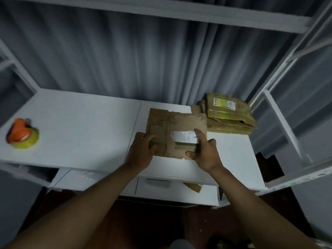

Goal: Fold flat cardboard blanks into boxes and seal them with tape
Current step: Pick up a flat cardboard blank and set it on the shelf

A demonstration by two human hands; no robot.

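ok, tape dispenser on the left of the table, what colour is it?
Orange dispenser on a yellowish-green tape roll, seen in the head view, the only one.

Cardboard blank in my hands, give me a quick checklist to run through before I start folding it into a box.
1. Both hands on the blank: ok. The left hand grips the left edge of the cardboard blank and the right hand holds its right side.
2. Blank not yet folded: ok, it looks flat, with a torn label on its face.
3. Blank condition: cannot tell; the edges look ragged, but the picture is blurry.
4. Tape roll within reach: cannot tell; it lies far to the left on the table, with neither hand near it.
5. More blanks on hand: ok, a stack of cardboard lies at the back right of the table.
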